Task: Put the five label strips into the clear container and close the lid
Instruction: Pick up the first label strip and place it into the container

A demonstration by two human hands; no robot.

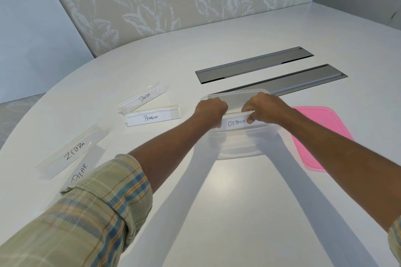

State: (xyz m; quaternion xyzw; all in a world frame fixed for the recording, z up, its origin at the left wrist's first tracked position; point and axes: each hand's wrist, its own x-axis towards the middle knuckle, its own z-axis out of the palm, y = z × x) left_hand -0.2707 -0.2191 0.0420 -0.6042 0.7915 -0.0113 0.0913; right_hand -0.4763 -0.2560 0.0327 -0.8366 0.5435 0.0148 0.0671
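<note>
Head view | left hand (209, 112) and right hand (263, 108) each pinch an end of the OSTRICH strip (236, 123), held above the open clear container (238, 145) | pink lid (321, 136) lies flat, right of right hand | PANDA strip (144, 97), PENGUIN strip (153, 117), ZEBRA strip (73, 150) lie on worktop (238, 201), left of left hand

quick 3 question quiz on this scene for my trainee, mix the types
1. True or false: the pink lid is on the clear container.
2. How many label strips lie on the table outside the container?
3. Fill in: the left hand and right hand hold the strip marked ____.
Key: 1 false, it lies on the table beside it; 2 four; 3 OSTRICH, the OSTRICH strip.
</note>
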